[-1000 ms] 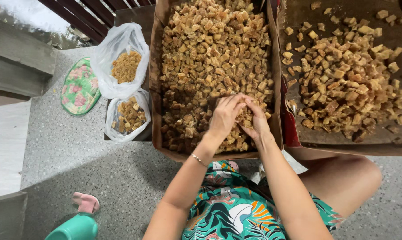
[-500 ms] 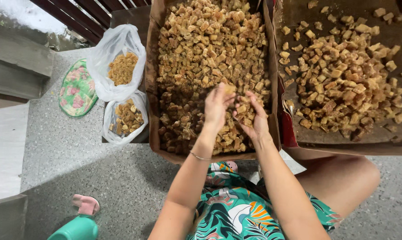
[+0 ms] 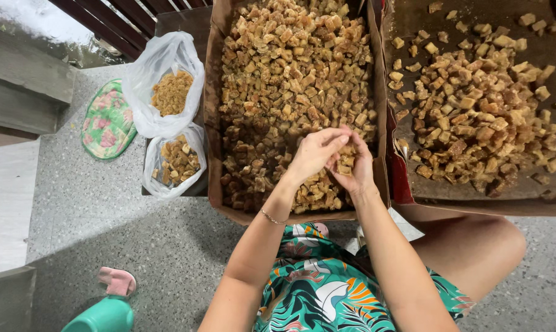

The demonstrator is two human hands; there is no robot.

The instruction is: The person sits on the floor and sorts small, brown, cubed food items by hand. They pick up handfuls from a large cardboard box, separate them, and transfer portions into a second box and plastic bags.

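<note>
- Two hands: the left hand (image 3: 315, 155) and right hand (image 3: 352, 165) meet above the near end of the middle box (image 3: 213, 123), pressed against each other
- The right hand is cupped, palm up, with a small heap of chunks (image 3: 345, 161) in it; the left hand curls over the heap, fingertips touching the chunks
- A thin bracelet (image 3: 272, 217) sits on the left wrist
- Two cardboard boxes: the middle box is nearly full of brown fried chunks; the right box (image 3: 401, 178) holds a looser pile of the same
- Two plastic bags just left of the middle box: the far bag (image 3: 161, 86) has fine golden crumbs, the near bag (image 3: 176, 161) has a few chunks
- One flowered pad (image 3: 108, 120) lies on the floor left of the bags
- One teal bottle (image 3: 103, 315) and one pink slipper (image 3: 117, 281) at the lower left
- Half a second ago the hands were apart and spread over the chunks; now they are lifted, closed together, holding a handful
- Boxes, bags, pad, bottle and slipper are where they were
</note>
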